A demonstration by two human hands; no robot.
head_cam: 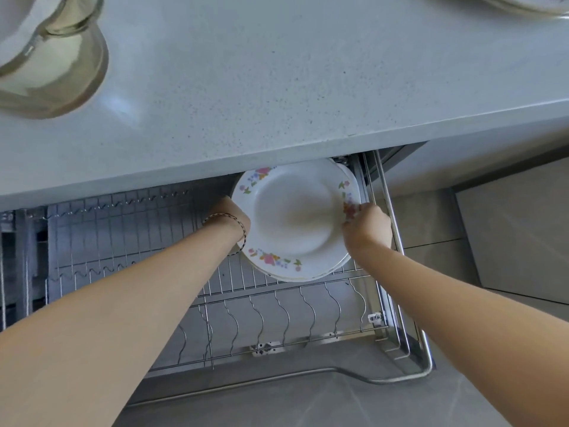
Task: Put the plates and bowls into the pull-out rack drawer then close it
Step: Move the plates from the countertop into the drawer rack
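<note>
Plates (292, 217) with flowered rims are stacked flat, and I see them held between both hands over the far right part of the pulled-out rack drawer (277, 306), their far edge tucked just under the lip of the countertop (277, 87). My left hand (231, 214), a braided bracelet (238, 224) at its wrist, grasps the stack's left edge with its fingers out of sight beneath. My right hand (366, 229) pinches the right rim, fingers curled over the flower print. I cannot tell whether the stack already touches the wires. The drawer's near row of wavy wire dividers holds nothing, and so does its left section. On the countertop, glass jars (58, 63) stand at the far left and another plate (529, 3) shows at the far right corner.
</note>
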